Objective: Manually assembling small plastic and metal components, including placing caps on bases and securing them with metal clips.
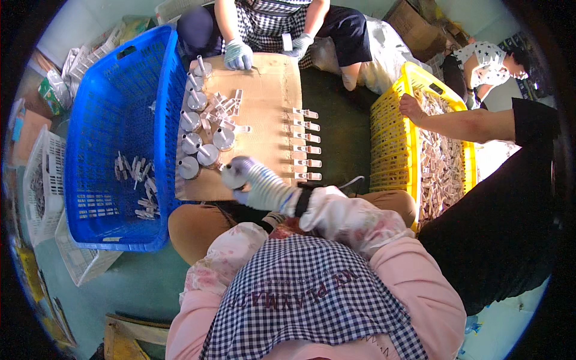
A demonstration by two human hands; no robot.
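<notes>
My right hand (263,185), in a striped work glove, is closed on a round silvery metal piece (233,176) over the near edge of the board; motion blurs its outline. Of my left hand (275,220), only a bit of glove shows below the right wrist, its fingers hidden. Several round metal pieces with upright posts (207,155) stand along the left side of the cardboard-topped board (270,90). Beside them lies a loose pile of small metal clips (221,109). More clips (307,149) sit in a spaced row along the board's right edge.
A blue basket (114,225) with some clips stands left. On the right, a yellow basket (393,141) is full of clips, with another person's bare limb (462,127) reaching over it. Across the board, a co-worker's gloved hands (239,55) rest at the far edge.
</notes>
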